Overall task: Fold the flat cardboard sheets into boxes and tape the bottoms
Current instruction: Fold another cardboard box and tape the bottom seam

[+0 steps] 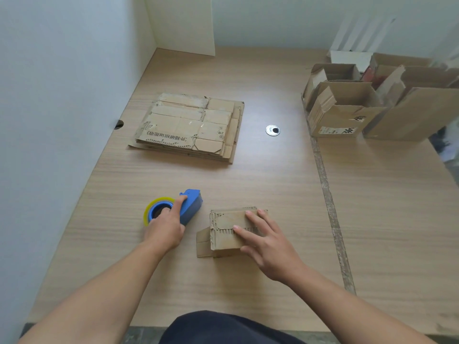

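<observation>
Box (pixel 224 232) sits on the counter (pixel 248 182) right in front of you, bottom flaps folded shut and facing up. No tape visible on it.

Right grip (pixel 269 247): fingers spread and straight, pressing flat on the flaps, wrapped round nothing. They cover the right half of the box top.

Left grip (pixel 166 228): curled round the tape dispenser (pixel 191 206), forefinger along the blue body. The dispenser rests on the counter. I can't tell where the thumb sits on the tape roll (pixel 155 207).

Key geometry:
- The dispenser is just left of the box, beside it and not touching. Left grip is the only sensible one to bring it over, since the right is busy clamping.
- The flap seam looks to run left-right across the box top, along the ragged corrugated edge.
- The dispenser's long axis points diagonally, far-right. My read is you'll need to swing it square to the seam before laying tape.
- Your right fingers lie on the seam. Coming in from the left, the tape path meets them about halfway, so expect to shift that press off the line.

One side flap sticks out at the near-left of the box, so watch that the dispenser doesn't catch it.

Stack of flat sheets (pixel 191 125) is well beyond, far-left. Finished boxes (pixel 347 108) are far-right.
</observation>
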Demonstrator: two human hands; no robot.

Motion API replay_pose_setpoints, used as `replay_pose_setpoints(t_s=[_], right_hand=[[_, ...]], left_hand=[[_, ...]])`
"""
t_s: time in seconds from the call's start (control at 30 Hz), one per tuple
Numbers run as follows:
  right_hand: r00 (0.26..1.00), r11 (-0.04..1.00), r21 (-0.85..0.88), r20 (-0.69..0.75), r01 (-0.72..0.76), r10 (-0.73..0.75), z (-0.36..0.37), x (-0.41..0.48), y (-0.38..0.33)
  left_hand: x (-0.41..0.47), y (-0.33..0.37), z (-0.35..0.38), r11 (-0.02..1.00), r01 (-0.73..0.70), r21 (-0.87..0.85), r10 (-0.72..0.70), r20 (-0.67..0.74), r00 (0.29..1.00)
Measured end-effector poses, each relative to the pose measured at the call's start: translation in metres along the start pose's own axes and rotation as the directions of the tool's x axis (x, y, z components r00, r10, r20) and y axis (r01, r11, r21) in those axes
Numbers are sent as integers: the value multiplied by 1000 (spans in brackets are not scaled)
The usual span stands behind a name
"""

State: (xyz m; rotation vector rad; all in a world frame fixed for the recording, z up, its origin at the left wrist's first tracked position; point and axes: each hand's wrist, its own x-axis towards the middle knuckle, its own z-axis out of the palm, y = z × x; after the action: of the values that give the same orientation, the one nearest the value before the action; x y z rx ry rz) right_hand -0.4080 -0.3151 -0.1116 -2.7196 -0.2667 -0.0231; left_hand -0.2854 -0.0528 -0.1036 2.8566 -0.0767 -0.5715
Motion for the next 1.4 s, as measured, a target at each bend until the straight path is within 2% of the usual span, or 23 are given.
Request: replay_pose_setpoints(t_s=[0.13, 0.23, 0.33, 0.47, 0.53, 0.67, 0.8, 0.9, 1.0, 1.17, 1.4], right_hand=[[1000, 998, 61, 5, -11, 10, 3, -1, -1], [997, 981, 181, 43, -64, 57, 3, -3, 0], [998, 965, 255, -2, -60, 62, 4, -1, 5], [987, 985, 171, -158, 9, 19, 16, -3, 7], [977, 962, 274, -206, 4, 55, 21, -3, 3], [960, 829, 555, -195, -61, 202, 13, 1, 0], [956, 716, 683, -91, -144, 280, 1, 1, 1], [972, 749, 648, -57, -138, 228, -4, 3, 4], [979, 765, 635, -68, -105, 192, -6, 4, 5], [984, 697, 710, -30, -101, 173, -7, 0, 1], [971, 741, 661, -79, -117, 224, -8, 12, -3]], left_hand=[[-1, 0, 12, 999, 27, -46, -30, -62, 998], [-10, 2, 27, 997, 40, -62, -46, -94, 994], [-14, 0, 24, 995, 8, -96, -15, -75, 997], [-19, -3, -25, 977, -92, -192, 79, -73, 994], [-30, -3, -53, 955, -205, -216, 196, -61, 979], [-58, 12, -95, 879, -450, -159, 467, 93, 879], [-69, 34, -87, 768, -641, -16, 630, 199, 750], [-67, 36, -73, 662, -744, 89, 728, 157, 667], [-65, 33, -63, 605, -779, 164, 764, 157, 626], [-69, 34, -56, 587, -789, 180, 783, 121, 610], [-71, 39, -57, 643, -746, 173, 739, 117, 664]])
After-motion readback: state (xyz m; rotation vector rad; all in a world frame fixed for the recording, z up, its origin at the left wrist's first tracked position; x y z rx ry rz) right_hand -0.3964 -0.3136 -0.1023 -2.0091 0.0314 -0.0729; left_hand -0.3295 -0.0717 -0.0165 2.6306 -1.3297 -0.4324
